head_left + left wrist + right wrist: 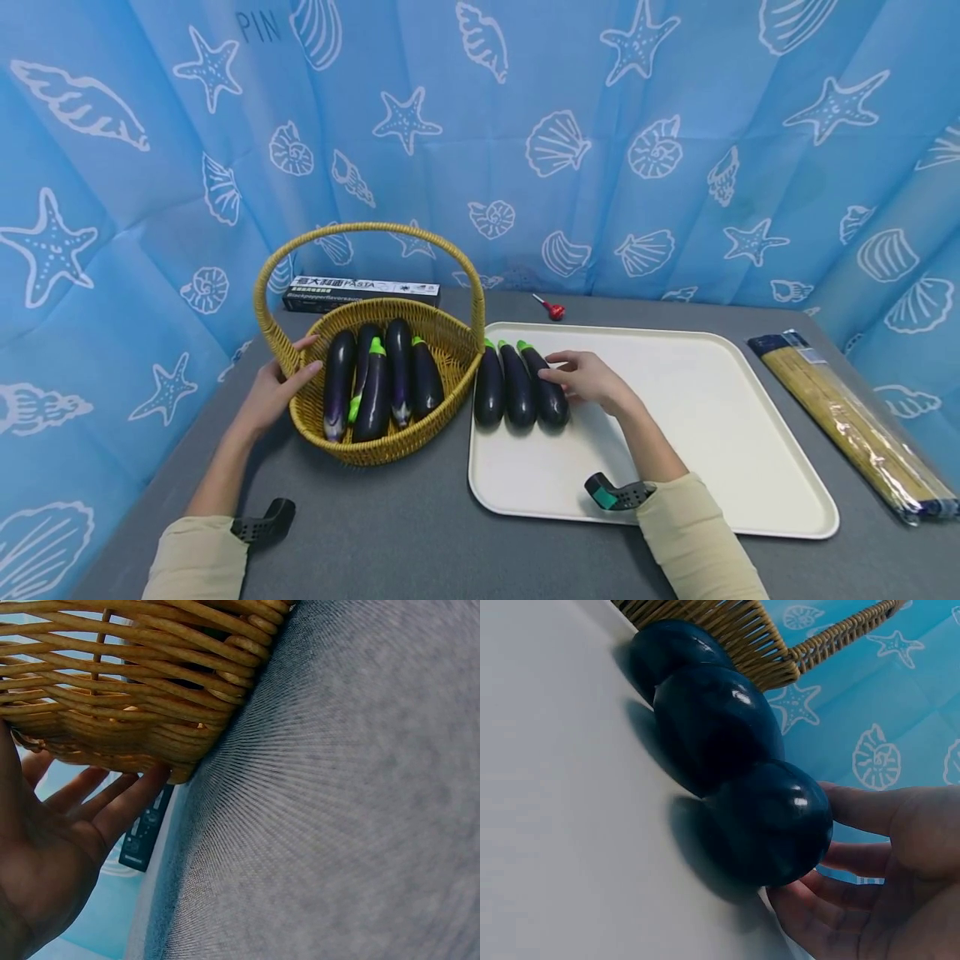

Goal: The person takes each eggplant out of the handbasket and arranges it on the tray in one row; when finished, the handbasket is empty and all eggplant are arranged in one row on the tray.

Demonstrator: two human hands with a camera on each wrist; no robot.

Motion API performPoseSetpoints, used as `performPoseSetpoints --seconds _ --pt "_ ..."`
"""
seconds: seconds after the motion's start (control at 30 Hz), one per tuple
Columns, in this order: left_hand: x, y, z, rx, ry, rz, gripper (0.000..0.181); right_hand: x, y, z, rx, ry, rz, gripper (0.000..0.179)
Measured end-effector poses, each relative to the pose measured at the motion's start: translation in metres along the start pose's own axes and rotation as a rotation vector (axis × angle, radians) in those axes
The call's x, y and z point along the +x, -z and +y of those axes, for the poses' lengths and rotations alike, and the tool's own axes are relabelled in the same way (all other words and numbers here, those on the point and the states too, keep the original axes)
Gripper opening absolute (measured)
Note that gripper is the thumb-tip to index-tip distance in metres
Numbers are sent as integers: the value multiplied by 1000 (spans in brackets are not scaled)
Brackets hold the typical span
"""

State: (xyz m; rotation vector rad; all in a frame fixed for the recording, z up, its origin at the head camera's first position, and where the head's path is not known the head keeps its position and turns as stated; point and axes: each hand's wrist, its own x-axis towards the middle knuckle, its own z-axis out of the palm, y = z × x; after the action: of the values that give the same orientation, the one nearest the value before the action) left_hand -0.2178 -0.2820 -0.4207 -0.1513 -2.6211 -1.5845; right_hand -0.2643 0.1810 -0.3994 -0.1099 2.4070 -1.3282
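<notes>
And there, mid-frame in the head view: pinching the rightmost eggplant (551, 404) with the right hand (592, 379), beside two more eggplants (517, 396) on the cream tray (690, 433)! Left of centre, touching the wicker basket (390, 451) with the left hand (272, 398); gripping or not, hard to tell. Inside, darker company: a basketful of eggplants (375, 392). Far right, a clear packet (847, 417).

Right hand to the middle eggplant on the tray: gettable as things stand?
Probably not right now: the right hand is on the rightmost eggplant, which lies between it and the middle eggplant. Above, nothing seems in the way, so letting go and coming over the top might work.
</notes>
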Motion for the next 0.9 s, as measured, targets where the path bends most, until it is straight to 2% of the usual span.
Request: performPoseSetpoints --seconds 0.3,0.53,0.67,0.77,0.9 --pt "-1 -1 2 19 -13 15 60 0 2 1 15 17 -43 55" --pt "-1 0 2 7 -13 8 59 -2 6 2 63 12 6 49" --pt "-1 0 1 0 -14 4 59 -4 10 1 108 53 94 46" --pt "-1 -1 1 -2 -19 5 59 -6 13 -3 156 111 126 48" --pt "-2 -1 1 0 -26 8 59 -12 15 -10 278 161 59 52"
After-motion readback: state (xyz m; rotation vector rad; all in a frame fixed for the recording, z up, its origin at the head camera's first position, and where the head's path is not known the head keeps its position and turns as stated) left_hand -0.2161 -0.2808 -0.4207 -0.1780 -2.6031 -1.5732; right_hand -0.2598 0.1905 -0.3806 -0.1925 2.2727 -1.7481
